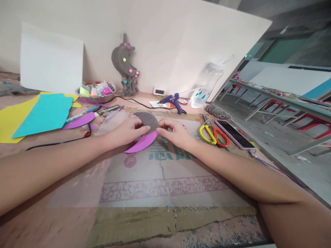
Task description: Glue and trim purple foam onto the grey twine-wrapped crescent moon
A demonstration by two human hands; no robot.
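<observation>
A grey crescent (pixel 147 119) with a fine ribbed surface is held just above the covered tabletop, and a purple paper crescent (pixel 142 143) shows along its lower side. My left hand (pixel 133 130) grips the grey crescent from the left, thumb on top of it. On the other side, my right hand (pixel 176 132) pinches the right edge where grey and purple meet. Whether the two pieces are stuck together I cannot tell. Beneath them lies a clear sheet over printed cardboard (pixel 178 165).
Right of my hands lie scissors (pixel 213 134), a phone (pixel 235 134) and grey yarn (pixel 218 112). Behind are a blue glue gun (pixel 170 101), a water bottle (pixel 208 84), a small clock (pixel 159 91) and a decorated grey moon (pixel 125 63). Coloured paper (pixel 43 112) and a metal bowl (pixel 97 97) are left.
</observation>
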